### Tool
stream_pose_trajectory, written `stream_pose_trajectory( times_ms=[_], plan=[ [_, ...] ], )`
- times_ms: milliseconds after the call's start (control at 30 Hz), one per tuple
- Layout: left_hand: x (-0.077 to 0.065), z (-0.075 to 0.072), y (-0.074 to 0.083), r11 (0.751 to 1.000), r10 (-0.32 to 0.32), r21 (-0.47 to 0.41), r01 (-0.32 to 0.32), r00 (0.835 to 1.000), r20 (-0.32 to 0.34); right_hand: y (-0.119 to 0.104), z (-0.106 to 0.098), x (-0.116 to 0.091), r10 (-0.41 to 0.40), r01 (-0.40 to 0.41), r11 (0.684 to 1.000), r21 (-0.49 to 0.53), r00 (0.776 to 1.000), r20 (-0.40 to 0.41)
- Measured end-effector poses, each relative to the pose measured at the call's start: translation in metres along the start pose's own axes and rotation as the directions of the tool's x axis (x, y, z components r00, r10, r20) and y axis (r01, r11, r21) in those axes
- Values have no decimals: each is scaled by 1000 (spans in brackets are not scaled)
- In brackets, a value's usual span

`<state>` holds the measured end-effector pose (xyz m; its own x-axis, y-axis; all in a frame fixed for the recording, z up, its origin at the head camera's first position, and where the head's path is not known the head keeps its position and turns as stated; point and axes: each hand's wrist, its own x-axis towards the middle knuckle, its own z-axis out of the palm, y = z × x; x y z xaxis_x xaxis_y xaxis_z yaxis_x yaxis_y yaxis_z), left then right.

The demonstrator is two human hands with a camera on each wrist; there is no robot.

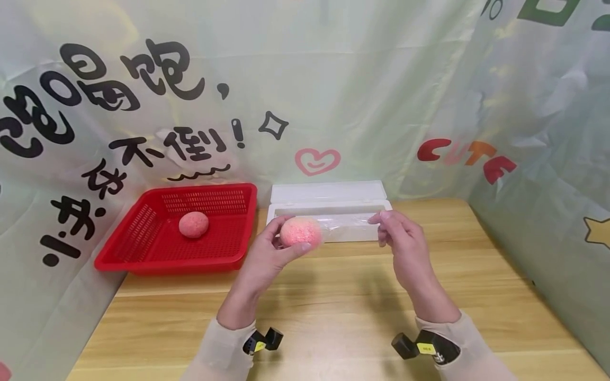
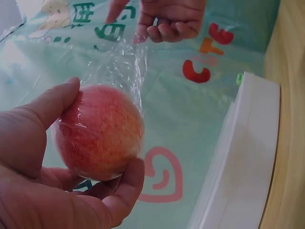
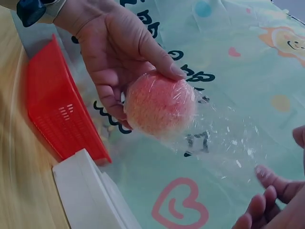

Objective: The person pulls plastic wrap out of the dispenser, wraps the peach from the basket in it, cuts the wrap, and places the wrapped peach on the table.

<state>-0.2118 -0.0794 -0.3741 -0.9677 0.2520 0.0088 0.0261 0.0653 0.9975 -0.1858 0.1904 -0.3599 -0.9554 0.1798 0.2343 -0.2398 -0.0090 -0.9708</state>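
Note:
My left hand (image 1: 274,251) holds a red and yellow streaked apple (image 2: 102,133) between thumb and fingers, above the table. Clear plastic wrap (image 3: 224,138) covers the apple and stretches off to the right as a loose tail. At the far end of that tail, my right hand (image 1: 402,241) pinches the wrap with its fingertips. A second apple (image 1: 194,225) lies in the red basket (image 1: 238,259) on the left. Behind the hands stands a long white box (image 1: 329,193) with its lid raised; the wrap and hands partly hide its inside.
The wooden table (image 1: 329,328) runs up to a printed cloth backdrop (image 1: 371,106) at the back and sides. The basket stands at the back left, close beside the white box. Each wrist carries a small black camera.

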Motion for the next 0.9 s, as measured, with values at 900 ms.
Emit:
stream_pose_trajectory(
  times_ms=[900],
  plan=[
    [-6,10,3,994,15,108,-19,999,42,8,3,4,99,-97,981,-165,995,5]
  ],
)
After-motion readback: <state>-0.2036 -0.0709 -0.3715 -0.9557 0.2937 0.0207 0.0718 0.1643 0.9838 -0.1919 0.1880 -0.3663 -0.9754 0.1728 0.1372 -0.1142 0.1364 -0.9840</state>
